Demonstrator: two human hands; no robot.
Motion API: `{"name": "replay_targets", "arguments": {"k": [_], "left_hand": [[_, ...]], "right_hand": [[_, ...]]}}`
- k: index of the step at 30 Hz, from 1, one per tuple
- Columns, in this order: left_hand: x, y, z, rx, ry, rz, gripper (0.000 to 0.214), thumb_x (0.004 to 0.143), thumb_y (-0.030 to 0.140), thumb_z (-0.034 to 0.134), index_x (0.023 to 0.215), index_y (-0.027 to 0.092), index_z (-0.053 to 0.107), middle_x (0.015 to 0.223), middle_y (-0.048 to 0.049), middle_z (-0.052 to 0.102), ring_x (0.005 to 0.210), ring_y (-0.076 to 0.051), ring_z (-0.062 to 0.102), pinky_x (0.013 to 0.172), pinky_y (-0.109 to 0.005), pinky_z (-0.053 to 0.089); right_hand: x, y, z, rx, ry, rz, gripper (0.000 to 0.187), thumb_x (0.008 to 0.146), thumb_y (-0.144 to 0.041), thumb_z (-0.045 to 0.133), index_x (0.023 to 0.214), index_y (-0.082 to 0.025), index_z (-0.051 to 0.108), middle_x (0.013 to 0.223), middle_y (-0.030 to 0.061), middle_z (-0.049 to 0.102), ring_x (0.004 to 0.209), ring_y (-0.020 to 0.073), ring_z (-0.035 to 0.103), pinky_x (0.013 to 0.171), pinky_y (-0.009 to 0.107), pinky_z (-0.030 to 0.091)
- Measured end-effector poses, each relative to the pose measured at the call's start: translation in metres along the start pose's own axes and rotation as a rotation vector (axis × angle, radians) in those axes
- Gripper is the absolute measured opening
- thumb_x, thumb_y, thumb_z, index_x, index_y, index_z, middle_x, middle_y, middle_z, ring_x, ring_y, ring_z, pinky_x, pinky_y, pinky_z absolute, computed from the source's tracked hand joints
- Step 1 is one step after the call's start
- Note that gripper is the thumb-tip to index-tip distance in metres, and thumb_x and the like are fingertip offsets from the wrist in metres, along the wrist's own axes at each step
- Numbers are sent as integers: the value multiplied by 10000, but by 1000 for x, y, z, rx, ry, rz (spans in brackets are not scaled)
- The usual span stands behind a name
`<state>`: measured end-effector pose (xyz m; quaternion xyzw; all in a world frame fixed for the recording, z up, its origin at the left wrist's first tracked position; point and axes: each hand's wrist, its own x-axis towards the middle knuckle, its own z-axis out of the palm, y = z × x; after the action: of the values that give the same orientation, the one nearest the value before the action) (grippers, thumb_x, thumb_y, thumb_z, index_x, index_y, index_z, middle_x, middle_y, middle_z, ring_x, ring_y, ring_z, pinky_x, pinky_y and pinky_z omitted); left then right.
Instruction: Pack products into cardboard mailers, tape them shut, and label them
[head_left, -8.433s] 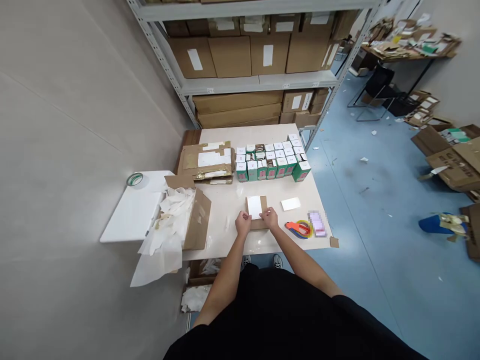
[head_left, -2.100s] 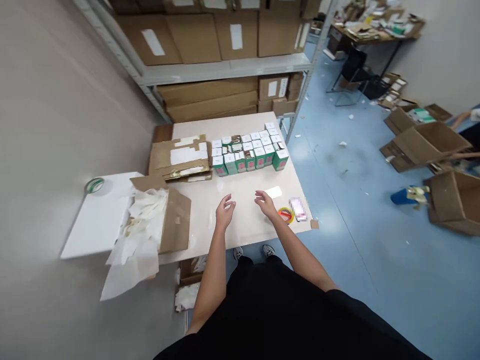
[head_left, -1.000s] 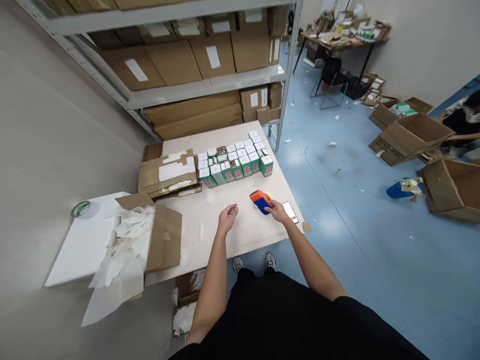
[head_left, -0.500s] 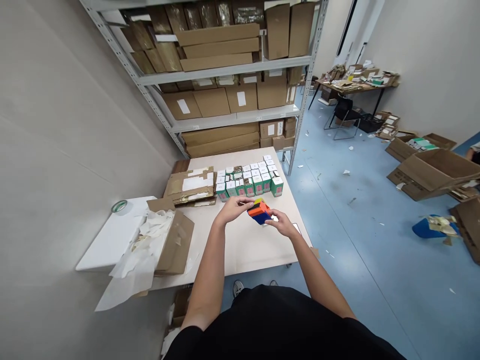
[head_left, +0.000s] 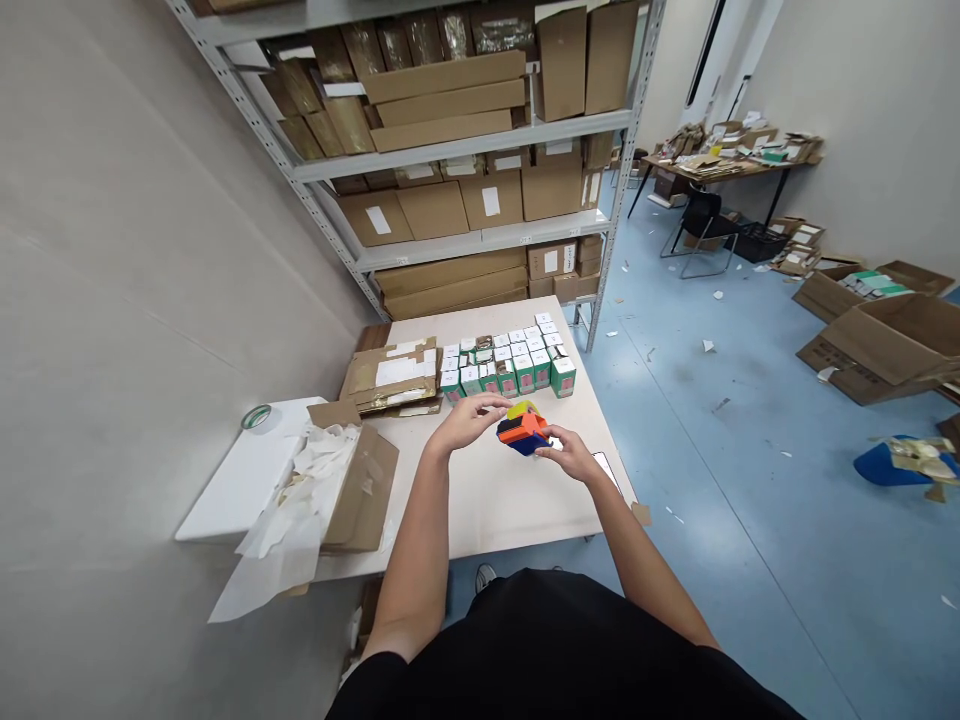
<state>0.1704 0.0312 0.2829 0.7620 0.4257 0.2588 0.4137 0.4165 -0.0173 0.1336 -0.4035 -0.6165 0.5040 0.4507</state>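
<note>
A small orange, blue and yellow hand-held device with a black patch, which looks like a label gun (head_left: pixel 523 430), is held above the table. My right hand (head_left: pixel 568 453) is closed round its right end, thumb and fingers on opposite sides. On its left, my left hand (head_left: pixel 469 422) has its fingers stretched out, the fingertips close to the yellow part; whether they touch it I cannot tell. Beyond the hands stand rows of small green and white boxes (head_left: pixel 523 375), a few with torn or open tops.
Flattened cardboard (head_left: pixel 396 375) lies left of the boxes. A carton of crumpled paper (head_left: pixel 367 490) stands at the table's left, beside a tape roll (head_left: pixel 256 417) on a white surface. A phone-like object (head_left: pixel 606 470) lies at the right edge. Shelving (head_left: pixel 480 240) rises behind.
The device has turned a little, showing more of its orange side and yellow part. My left fingers have shifted back slightly from it. The whole view has swung a little left.
</note>
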Motion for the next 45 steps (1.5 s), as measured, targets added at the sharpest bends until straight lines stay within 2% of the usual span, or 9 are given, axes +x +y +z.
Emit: {"name": "replay_targets", "arguments": {"k": [3,11,17,23,30,34,37,41,45], "left_hand": [[-2,3,1,30,-85,10,373,918,558,636,958,243,833,1268,-110,733,1189,-309,667,936,-395,559],[-13,15,1,20,23,63,271,875,490,719,922,254,845,1131,-94,774,1099,-282,702,952,-396,561],[-18,12,3,40,132,6,314,867,512,707,861,227,840,886,-74,790,832,-243,716,748,-343,559],[-22,6,14,129,339,40,311,914,467,647,801,220,798,847,-70,767,826,-234,682,671,-320,519],[-32,20,-3,266,570,116,295,975,402,586,845,231,787,869,-63,742,849,-221,670,799,-335,535],[-39,35,-26,372,474,213,265,1000,392,584,917,252,794,912,-59,748,896,-230,684,890,-366,541],[-52,45,-22,413,484,238,230,987,425,617,1081,287,776,1150,-80,747,1117,-279,672,995,-415,533],[-90,55,-13,393,782,238,611,956,472,650,1527,336,480,1625,-94,436,1349,-324,574,970,-417,582],[-131,50,-35,338,1060,264,738,1037,373,480,1671,345,104,1670,-116,360,1229,-246,665,919,-385,616]], "right_hand": [[2,-2,0,-6,15,-7,360,833,-490,770,1092,-242,740,1096,57,727,1007,256,630,923,382,517],[1,-6,2,30,29,-31,334,823,-441,792,1089,-245,746,1111,54,728,1053,265,638,960,392,504],[-1,-9,8,-4,-8,-22,337,838,-457,775,1100,-247,745,1110,51,732,1036,268,633,961,403,497],[-6,-14,23,9,-24,-15,361,870,-483,731,1147,-251,736,1112,58,732,1048,275,638,957,407,502],[-15,-8,24,-1,-14,-7,363,879,-503,712,1138,-249,730,1108,62,728,1045,273,635,919,385,510],[-24,7,35,9,1,29,361,873,-513,713,1102,-235,719,1039,61,720,984,262,634,911,383,505],[-24,15,51,18,37,25,352,884,-518,693,1092,-235,710,1047,57,717,970,250,626,924,383,501],[-14,18,69,14,99,53,358,864,-516,700,1075,-227,712,996,49,711,921,243,616,892,379,504],[-1,10,87,-9,142,55,353,848,-516,703,1049,-226,700,974,51,699,910,246,604,869,373,506]]}}
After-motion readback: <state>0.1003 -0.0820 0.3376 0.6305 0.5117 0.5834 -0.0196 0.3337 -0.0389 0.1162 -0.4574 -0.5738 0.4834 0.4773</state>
